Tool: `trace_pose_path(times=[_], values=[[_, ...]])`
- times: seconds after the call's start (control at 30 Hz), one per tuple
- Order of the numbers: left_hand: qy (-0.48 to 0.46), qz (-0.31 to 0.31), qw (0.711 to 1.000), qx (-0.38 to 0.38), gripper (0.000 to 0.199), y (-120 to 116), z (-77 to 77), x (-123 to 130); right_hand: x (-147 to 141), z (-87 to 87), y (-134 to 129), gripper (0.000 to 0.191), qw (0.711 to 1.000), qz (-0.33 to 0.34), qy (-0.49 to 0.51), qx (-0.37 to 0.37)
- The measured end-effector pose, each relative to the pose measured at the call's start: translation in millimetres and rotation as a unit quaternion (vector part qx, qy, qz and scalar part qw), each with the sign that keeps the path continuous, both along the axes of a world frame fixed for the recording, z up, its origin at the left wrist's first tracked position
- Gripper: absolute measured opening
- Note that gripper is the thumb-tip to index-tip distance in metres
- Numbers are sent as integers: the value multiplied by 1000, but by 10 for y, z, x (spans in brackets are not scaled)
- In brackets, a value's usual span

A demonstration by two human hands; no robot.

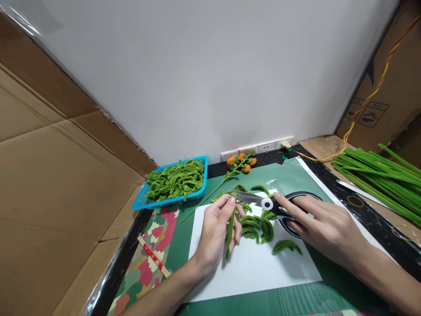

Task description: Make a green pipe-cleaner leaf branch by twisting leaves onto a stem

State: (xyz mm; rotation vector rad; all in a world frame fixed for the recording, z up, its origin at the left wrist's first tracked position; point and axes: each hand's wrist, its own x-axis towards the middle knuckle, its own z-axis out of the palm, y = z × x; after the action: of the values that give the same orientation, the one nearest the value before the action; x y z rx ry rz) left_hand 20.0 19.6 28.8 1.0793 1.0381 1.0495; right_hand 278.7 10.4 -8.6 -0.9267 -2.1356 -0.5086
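Pinched between the thumb and fingers of my left hand [221, 221] is a green fuzzy strip [230, 235], hanging down across the palm. My right hand [319, 224] has its fingers in the black handles of the scissors [267, 203]. The scissor blades point left, and their tips are at the top end of the strip. Whether the blades touch it I cannot tell. Under and beside my hands, several curved green pieces [268, 228] lie on a white sheet [256, 276]. One curved green bundle [287, 247] sits apart, below the scissor handles.
A blue basket [205, 175] of green fuzzy pieces stands at the back left. An orange-flowered stem [226, 176] lies beside it. Chopsticks [153, 256] in a red wrapper are at the left. Long green stems [378, 180] lie at the right, near a yellow cord [381, 81].
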Motion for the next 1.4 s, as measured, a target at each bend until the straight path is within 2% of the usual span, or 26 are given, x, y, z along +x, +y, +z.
trace_pose_path(times=[0.17, 0.33, 0.5, 0.7, 0.8, 1.03, 1.23, 1.4], values=[[-11, 25, 999, 16, 38, 2, 19, 0, -27, 37, -4, 38, 1000, 13, -2, 5], [-2, 66, 998, 18, 39, 2, 23, 19, -29, 0, -25, 38, 1000, 21, -5, -1], [-22, 43, 999, -21, 43, 10, 51, 5, -13, -33, -37, 40, 1000, 13, -2, 2], [-84, 26, 995, -50, 37, 23, 62, -29, -25, -5, -76, 52, 1000, 2, -14, -5], [-94, 22, 994, -53, 38, 32, 57, -32, -38, 2, -79, 49, 1000, -3, -12, 2], [-54, 34, 998, -21, 41, 48, 33, -24, -55, 22, -73, 36, 1000, -5, -4, 3], [-34, 54, 998, 20, 43, 39, 47, -25, -104, 41, -132, 34, 998, -36, -6, 45], [-20, 59, 998, 26, 42, 30, 60, -17, -184, -1, -165, 36, 998, -52, 8, 25]])
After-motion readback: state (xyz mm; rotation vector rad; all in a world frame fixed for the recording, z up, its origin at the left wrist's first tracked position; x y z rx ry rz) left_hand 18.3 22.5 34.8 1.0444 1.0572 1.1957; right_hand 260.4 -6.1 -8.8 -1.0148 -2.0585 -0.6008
